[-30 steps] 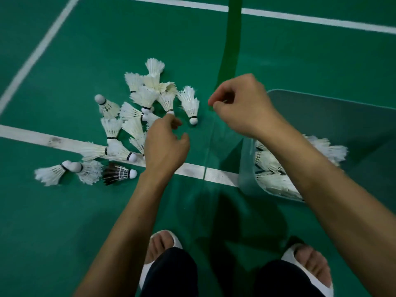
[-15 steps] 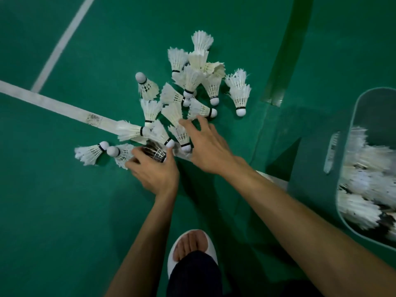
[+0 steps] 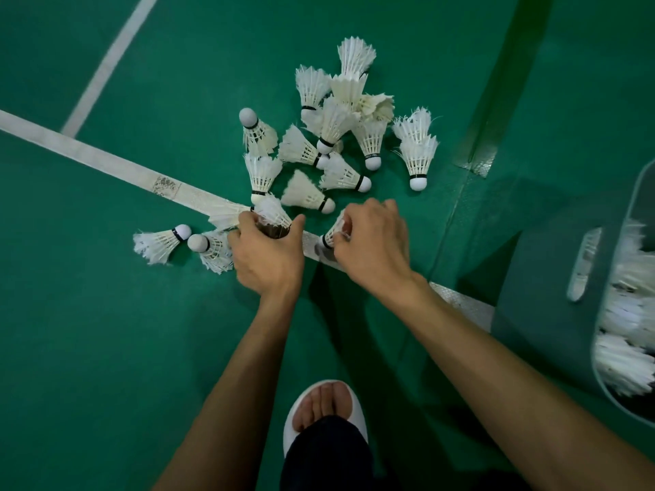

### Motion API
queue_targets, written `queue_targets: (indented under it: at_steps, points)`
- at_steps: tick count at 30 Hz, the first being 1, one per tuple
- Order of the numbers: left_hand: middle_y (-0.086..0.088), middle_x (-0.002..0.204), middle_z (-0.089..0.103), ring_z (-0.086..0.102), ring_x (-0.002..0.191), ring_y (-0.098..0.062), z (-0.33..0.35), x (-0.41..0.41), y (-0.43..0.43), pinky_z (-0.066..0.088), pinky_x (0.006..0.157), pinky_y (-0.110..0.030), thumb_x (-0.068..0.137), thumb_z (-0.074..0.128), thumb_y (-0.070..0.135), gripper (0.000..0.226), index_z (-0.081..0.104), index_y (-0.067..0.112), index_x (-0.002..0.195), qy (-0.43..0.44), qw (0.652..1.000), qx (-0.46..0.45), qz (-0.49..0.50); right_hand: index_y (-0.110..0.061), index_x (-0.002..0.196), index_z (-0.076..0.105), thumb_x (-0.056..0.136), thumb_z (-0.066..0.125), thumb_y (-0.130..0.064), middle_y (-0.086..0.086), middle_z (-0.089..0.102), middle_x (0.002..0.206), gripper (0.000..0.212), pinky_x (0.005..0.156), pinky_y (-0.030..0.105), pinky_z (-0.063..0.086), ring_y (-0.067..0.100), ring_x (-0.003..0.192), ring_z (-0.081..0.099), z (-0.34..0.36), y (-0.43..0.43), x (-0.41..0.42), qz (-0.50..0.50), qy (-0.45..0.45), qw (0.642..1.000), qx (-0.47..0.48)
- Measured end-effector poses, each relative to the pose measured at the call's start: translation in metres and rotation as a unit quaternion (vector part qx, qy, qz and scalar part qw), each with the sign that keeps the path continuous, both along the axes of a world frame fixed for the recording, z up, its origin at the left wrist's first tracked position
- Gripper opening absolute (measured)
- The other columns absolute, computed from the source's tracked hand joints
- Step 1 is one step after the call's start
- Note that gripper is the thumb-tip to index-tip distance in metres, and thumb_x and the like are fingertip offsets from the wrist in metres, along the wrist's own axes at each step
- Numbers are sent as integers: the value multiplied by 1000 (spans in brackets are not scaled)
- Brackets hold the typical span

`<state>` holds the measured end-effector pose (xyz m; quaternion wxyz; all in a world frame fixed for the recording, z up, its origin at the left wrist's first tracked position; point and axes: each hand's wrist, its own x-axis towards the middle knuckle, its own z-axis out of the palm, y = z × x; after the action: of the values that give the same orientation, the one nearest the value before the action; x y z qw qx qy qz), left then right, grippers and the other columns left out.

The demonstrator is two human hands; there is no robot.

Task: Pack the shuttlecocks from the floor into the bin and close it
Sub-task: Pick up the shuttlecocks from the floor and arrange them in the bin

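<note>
At frame centre, the left hand (image 3: 267,255) curls round a dark-feathered shuttlecock (image 3: 273,231) on the green court floor (image 3: 106,331), while the right hand (image 3: 374,242) pinches a white shuttlecock (image 3: 332,232) just beside it. The loose pile (image 3: 340,129) lies directly above both hands; the part-filled bin (image 3: 531,313) stands at the right edge.

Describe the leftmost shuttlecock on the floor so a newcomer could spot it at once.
Follow the white court line to the left hand. Two shuttlecocks lie left of that hand, below the line. The leftmost shuttlecock is the outer one: feathers fan left, while the neighbour fans toward the hand.
</note>
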<state>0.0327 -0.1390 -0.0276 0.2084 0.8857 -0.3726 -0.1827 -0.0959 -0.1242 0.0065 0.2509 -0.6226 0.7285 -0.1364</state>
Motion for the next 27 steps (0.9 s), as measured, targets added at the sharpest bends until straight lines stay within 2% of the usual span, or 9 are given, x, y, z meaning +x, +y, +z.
queue_targets:
  at_steps: [5, 9, 13, 15, 18, 20, 23, 25, 27]
  points:
    - [5, 80, 66, 65, 83, -27, 11, -8, 3, 45, 66, -33, 66, 78, 31, 29, 63, 22, 89, 41, 999, -27, 2, -19, 79, 49, 90, 63, -21, 3, 54, 77, 18, 74, 36, 30, 30, 99, 51, 35, 11, -5, -28, 29, 999, 30]
    - [7, 90, 73, 70, 87, -20, 37, -24, 25, 58, 80, -36, 60, 77, 29, 61, 64, 27, 120, 118, 984, -122, -46, -17, 91, 55, 90, 64, -18, 13, 65, 100, 9, 69, 36, 33, 36, 99, 59, 78, 12, -16, -4, 46, 999, 26]
    - [16, 103, 72, 69, 97, 3, 79, -54, 34, 57, 89, -25, 65, 88, 20, 87, 48, 27, 143, 210, 946, -211, -128, -14, 75, 44, 86, 60, -8, 3, 50, 76, 20, 58, 33, 34, 29, 68, 51, 123, 16, -35, -37, 57, 998, -12]
    - [15, 88, 71, 66, 78, 10, 102, -70, 36, 59, 80, -23, 66, 88, 15, 69, 59, 19, 128, 221, 937, -212, -166, -16, 82, 60, 83, 63, -10, 7, 57, 78, 6, 61, 34, 44, 33, 71, 56, 148, 21, -54, -66, 50, 995, -50]
    - [14, 79, 70, 65, 68, 8, 134, -97, 42, 58, 70, -20, 67, 88, 12, 40, 68, 16, 102, 224, 920, -222, -233, -15, 98, 72, 80, 69, -19, 7, 71, 92, 18, 73, 40, 58, 32, 82, 68, 176, 33, -98, -128, 50, 982, -131]
    - [12, 78, 70, 65, 67, 5, 153, -119, 48, 54, 66, -17, 67, 86, 10, 37, 67, 16, 99, 235, 902, -234, -277, -17, 92, 75, 79, 74, -24, 0, 73, 86, 14, 73, 39, 61, 21, 78, 71, 192, 47, -138, -170, 5, 970, -175]
    - [4, 80, 73, 71, 73, -10, 173, -161, 62, 58, 66, -26, 66, 83, 9, 38, 66, 14, 100, 255, 867, -245, -351, -20, 76, 78, 79, 83, -26, -12, 72, 72, 7, 66, 19, 57, -5, 64, 67, 210, 82, -202, -231, -104, 952, -173]
    - [4, 81, 73, 72, 75, -12, 178, -191, 72, 60, 68, -29, 66, 84, 12, 38, 66, 17, 99, 254, 848, -241, -398, -19, 76, 79, 78, 86, -27, -10, 74, 72, 10, 68, 22, 59, -5, 61, 67, 210, 112, -239, -284, -156, 933, -157]
    - [8, 81, 73, 71, 76, -9, 178, -220, 84, 60, 69, -30, 66, 86, 16, 37, 66, 21, 97, 242, 837, -222, -437, -18, 77, 79, 78, 87, -24, -3, 76, 76, 10, 72, 33, 64, 9, 68, 72, 199, 138, -276, -341, -162, 917, -129]
